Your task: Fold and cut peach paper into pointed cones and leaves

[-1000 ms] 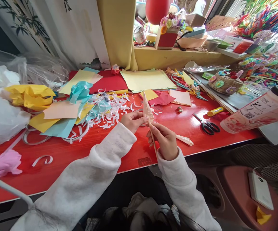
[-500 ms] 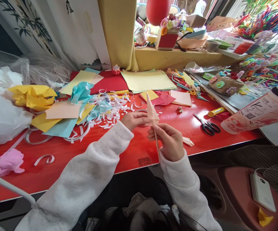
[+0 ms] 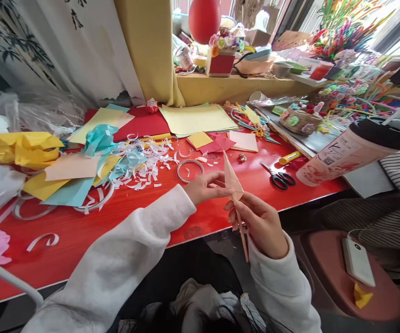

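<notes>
A pale peach piece of folded paper point(image 3: 232, 179), pointed at the top and with a thin stem-like strip point(image 3: 243, 238) below, is held over the table's front edge. My left hand point(image 3: 209, 187) pinches its left side between thumb and fingers. My right hand point(image 3: 260, 222) is closed on its lower end, where the strip begins; some right fingers are hidden behind the paper. Just beyond my left hand lies a ring of white tape point(image 3: 190, 171). Scissors with black handles point(image 3: 280, 180) rest to the right of the paper.
White paper shreds point(image 3: 140, 162), coloured sheets point(image 3: 196, 119) and crumpled yellow paper point(image 3: 26, 149) cover the red table's point(image 3: 130, 231) left and back. A large pink cup point(image 3: 345, 152) leans at the right, near a yellow tube point(image 3: 290, 157). A white power bank point(image 3: 358, 261) lies on a stool.
The folded paper and both hands have shifted right and slightly down, towards the body. The paper's stem now leans more. The camera view has turned to the right.
</notes>
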`<action>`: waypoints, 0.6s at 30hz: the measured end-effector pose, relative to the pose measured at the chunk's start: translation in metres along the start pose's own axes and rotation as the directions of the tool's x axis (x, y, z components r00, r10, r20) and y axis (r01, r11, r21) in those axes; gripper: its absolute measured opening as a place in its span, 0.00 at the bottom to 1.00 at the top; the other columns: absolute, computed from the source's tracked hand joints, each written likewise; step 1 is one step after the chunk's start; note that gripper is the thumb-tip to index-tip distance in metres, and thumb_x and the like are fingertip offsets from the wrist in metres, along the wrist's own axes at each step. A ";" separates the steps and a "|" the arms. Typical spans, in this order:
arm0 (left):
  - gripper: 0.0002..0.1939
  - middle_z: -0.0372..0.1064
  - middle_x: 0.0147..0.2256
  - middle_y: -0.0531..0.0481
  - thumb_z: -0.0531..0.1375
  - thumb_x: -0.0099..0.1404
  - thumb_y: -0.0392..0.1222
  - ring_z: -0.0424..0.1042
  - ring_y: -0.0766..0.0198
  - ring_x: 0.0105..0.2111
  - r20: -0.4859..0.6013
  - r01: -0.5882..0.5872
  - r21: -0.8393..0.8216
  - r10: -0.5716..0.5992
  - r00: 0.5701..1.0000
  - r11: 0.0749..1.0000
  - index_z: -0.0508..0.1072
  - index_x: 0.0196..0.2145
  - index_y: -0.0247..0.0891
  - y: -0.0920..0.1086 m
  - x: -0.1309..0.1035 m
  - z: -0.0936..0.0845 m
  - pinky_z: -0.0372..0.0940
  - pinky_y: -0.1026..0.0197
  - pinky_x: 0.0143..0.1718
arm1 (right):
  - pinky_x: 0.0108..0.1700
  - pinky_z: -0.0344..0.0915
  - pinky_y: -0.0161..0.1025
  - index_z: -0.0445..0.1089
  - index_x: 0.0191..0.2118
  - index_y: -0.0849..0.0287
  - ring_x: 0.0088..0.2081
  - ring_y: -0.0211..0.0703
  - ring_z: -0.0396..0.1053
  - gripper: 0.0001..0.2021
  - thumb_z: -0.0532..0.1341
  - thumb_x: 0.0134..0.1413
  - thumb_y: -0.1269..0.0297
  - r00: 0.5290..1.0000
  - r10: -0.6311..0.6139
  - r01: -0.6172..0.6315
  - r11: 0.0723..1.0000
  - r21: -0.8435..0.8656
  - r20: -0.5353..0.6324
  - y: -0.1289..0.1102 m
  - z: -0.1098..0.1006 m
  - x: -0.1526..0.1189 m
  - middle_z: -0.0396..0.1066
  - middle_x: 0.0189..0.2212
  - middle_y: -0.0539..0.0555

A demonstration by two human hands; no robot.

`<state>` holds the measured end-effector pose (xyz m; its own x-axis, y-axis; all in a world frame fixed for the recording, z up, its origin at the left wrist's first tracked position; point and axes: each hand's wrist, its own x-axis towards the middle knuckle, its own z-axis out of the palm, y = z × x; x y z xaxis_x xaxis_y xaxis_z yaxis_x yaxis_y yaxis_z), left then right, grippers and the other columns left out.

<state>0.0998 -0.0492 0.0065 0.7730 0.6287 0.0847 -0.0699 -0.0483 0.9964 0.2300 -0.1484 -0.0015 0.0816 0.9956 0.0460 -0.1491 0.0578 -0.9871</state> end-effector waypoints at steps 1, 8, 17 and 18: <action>0.17 0.65 0.37 0.47 0.58 0.51 0.44 0.65 0.61 0.38 -0.012 -0.014 0.058 0.015 1.000 0.998 0.65 0.39 0.36 -0.001 0.002 0.001 0.58 0.58 0.41 | 0.18 0.62 0.31 0.65 0.33 0.61 0.19 0.32 0.63 0.07 0.56 0.47 0.64 1.000 0.009 -0.009 1.000 -0.021 0.017 0.000 -0.002 0.002 0.68 0.26 0.52; 0.14 0.66 0.39 0.48 0.52 0.56 0.47 0.63 0.61 0.41 0.328 -0.240 0.447 0.091 0.940 0.862 0.69 0.38 0.41 -0.007 0.017 0.001 0.54 0.59 0.43 | 0.17 0.59 0.29 0.65 0.29 0.63 0.18 0.30 0.62 0.08 0.56 0.47 0.63 0.998 0.040 -0.035 0.993 -0.116 0.039 0.002 -0.024 0.001 0.65 0.22 0.51; 0.17 0.66 0.38 0.51 0.55 0.49 0.57 0.57 0.56 0.41 0.251 -0.205 0.815 -0.011 0.968 0.541 0.71 0.34 0.47 -0.018 0.044 0.013 0.47 0.57 0.39 | 0.16 0.59 0.29 0.66 0.29 0.62 0.17 0.31 0.62 0.07 0.58 0.43 0.64 0.982 -0.013 -0.040 0.961 -0.274 -0.186 -0.013 -0.099 -0.008 0.66 0.20 0.50; 0.18 0.65 0.39 0.49 0.54 0.51 0.56 0.57 0.56 0.41 0.218 -0.200 0.850 0.021 0.976 0.488 0.70 0.37 0.46 -0.020 0.047 0.016 0.47 0.56 0.39 | 0.17 0.59 0.29 0.66 0.29 0.62 0.18 0.31 0.62 0.07 0.59 0.43 0.64 0.968 -0.043 -0.023 0.965 -0.259 -0.246 -0.016 -0.107 -0.009 0.67 0.21 0.50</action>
<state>0.1476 -0.0313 -0.0094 0.8902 0.4433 0.1050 0.3467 -0.8088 0.4749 0.3376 -0.1664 -0.0026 0.3275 0.9435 0.0497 0.1099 0.0142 -0.9938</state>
